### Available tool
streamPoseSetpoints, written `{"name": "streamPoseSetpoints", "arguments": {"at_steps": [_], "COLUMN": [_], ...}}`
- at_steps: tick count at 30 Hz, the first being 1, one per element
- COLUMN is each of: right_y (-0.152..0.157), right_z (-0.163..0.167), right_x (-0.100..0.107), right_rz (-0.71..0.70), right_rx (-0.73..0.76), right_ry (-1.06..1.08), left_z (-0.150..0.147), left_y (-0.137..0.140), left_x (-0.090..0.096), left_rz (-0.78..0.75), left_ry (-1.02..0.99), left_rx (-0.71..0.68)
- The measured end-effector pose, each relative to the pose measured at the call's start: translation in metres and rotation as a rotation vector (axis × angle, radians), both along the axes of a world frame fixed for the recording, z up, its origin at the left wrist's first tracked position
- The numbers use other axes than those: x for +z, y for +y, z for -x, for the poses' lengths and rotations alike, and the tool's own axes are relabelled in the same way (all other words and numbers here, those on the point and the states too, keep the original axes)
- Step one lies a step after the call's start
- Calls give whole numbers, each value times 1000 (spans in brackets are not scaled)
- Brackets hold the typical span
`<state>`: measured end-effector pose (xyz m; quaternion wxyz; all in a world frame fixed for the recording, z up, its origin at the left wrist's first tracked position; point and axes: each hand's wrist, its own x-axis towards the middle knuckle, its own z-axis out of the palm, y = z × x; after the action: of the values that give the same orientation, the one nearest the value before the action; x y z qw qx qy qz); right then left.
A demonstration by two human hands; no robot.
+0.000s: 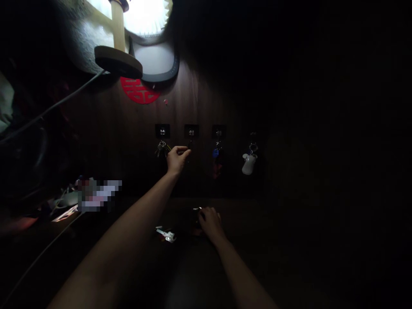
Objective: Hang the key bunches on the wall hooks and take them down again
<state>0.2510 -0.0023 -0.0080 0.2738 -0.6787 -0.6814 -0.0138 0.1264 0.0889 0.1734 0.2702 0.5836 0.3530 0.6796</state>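
Note:
My left hand (178, 159) is raised to the dark wooden panel, thumb and fingers pinched just below the second black hook (191, 131). Whatever it pinches is too dark to make out. Left of it a bunch of keys (162, 149) hangs from the first hook (162, 131). On the third hook (219, 131) hangs a blue tag (215, 152) with a reddish thing under it. A white fob (249, 165) hangs by a ring farther right. Low down, my right hand (211, 221) rests with curled fingers at a dark thing with a bright glint, mostly hidden.
A white key-like item (166, 234) lies on the dark surface left of my right hand. A lit lamp (146, 19) and a round-footed wooden stand (118, 62) are at top left, above a red paper cutout (140, 92). A cable (71, 98) crosses the left side.

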Motion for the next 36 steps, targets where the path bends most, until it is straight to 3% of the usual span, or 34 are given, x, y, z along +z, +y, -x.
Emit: {"name": "streamPoseSetpoints", "arguments": {"at_steps": [4, 13, 18, 29, 36], "right_y": [-1, -3, -3, -3, -2], "right_z": [-1, 0, 0, 0, 0], "right_x": [1, 2, 3, 0, 0], "right_rz": [12, 14, 29, -7, -16], "right_rx": [10, 4, -3, -7, -1], "right_ry": [16, 11, 17, 42, 15], "left_z": [-9, -14, -15, -11, 19], "left_y": [17, 42, 46, 35, 19], "left_x": [4, 2, -5, -34, -75], "left_rz": [59, 91, 126, 188, 245], "left_ry": [-66, 9, 24, 31, 40], "left_rx": [-35, 101, 111, 77, 4]}}
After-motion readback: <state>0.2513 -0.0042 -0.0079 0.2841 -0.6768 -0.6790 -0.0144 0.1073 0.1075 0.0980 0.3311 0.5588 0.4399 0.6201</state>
